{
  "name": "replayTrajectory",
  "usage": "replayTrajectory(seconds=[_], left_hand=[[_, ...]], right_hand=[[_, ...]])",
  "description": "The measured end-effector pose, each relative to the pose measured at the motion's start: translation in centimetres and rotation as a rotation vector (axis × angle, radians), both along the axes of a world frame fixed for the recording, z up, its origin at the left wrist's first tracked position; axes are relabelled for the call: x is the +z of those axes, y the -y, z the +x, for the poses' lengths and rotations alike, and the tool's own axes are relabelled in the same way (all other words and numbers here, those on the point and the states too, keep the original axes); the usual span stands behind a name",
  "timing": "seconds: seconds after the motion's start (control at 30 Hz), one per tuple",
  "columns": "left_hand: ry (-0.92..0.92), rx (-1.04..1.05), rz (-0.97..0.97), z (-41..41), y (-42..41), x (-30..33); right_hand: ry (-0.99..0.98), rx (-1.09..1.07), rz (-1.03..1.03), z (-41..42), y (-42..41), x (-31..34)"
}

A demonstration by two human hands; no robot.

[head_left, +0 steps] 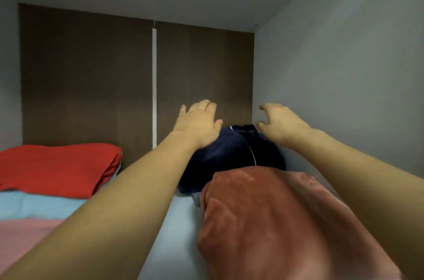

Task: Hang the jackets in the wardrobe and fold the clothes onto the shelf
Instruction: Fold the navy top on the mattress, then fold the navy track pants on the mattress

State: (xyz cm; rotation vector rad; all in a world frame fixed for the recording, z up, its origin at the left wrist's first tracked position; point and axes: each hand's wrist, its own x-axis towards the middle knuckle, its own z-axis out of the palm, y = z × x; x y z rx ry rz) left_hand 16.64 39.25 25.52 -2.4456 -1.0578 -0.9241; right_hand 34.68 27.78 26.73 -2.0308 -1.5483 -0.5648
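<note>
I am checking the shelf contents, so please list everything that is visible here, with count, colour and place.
folded red garment: 1, red, shelf left, top of pile
light blue garment: 1, light blue, under the red one
pink garment: 1, pink, near left corner
navy garment: 1, dark navy, thin white line, back right
rust velvety garment: 1, rust, front right
shelf: 1, pale grey
back panel: brown
left hand: open, over navy garment
right hand: open, above it

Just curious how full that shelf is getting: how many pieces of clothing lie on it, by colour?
Red: 1, red garment
Light blue: 1, light blue garment
Pink: 1, pink garment
Navy: 1, navy garment
Rust: 1, rust garment
Total: 5
</note>
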Motion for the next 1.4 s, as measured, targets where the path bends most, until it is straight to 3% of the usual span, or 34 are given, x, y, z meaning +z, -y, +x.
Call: replayTrajectory(seconds=[0.33,0.53,0.73,1.0,1.4], left_hand=[[-0.002,-0.237,0.237,-3.9,12.1,-0.9],[0.106,-0.421,0.344,-3.8,23.1,0.5],[0.313,-0.640,0.482,-1.4,37.3,2.2],[0.546,-1.019,0.488,7.0,61.6,1.4],[0.295,-1.391,0.309,23.2,94.6,-4.9]], right_hand=[[-0.012,-0.159,-0.019,-7.0,17.6,-1.5],[0.052,-0.242,0.052,-9.7,29.5,-0.4],[0.210,-0.309,0.189,-10.7,44.8,0.0],[0.386,-0.518,0.242,-8.6,70.7,-2.5],[0.164,-1.130,0.218,-1.5,104.2,-9.9]])
